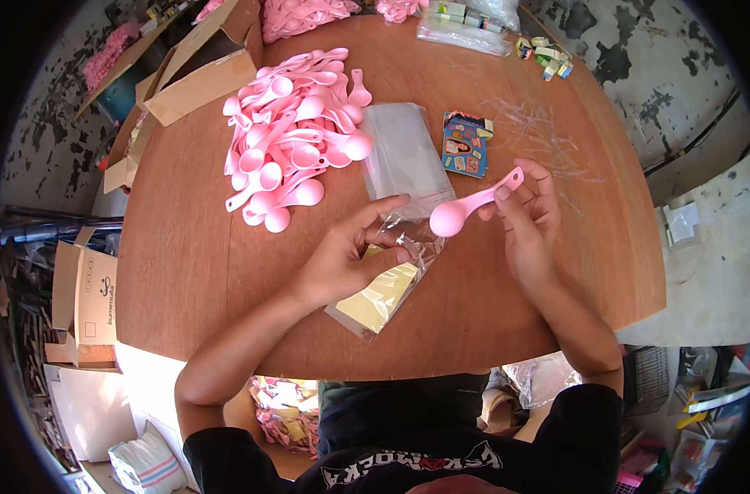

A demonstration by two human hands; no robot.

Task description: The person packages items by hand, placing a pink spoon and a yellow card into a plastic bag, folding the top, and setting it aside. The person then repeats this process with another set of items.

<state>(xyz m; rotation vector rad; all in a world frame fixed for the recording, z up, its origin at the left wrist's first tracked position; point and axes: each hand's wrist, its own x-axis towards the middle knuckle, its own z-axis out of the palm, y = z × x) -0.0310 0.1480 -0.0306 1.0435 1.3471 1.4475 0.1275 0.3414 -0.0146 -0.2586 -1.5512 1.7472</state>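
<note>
My right hand pinches a pink measuring spoon by its handle, the round bowl pointing left. Between the thumb and fingers of my left hand is the top of a clear plastic bag. A pale yellow card lies inside that bag, and the spoon's bowl is just above the bag's upper end. Beyond my hands lies a stack of clear bags. To its right is a small pile of blue printed cards. A large heap of pink spoons sits to the left.
An open cardboard box stands at the table's far left. Along the back edge are more pink items and packs of plastic bags. Thin plastic scraps are scattered at right. Below the near edge is a box of packed pieces.
</note>
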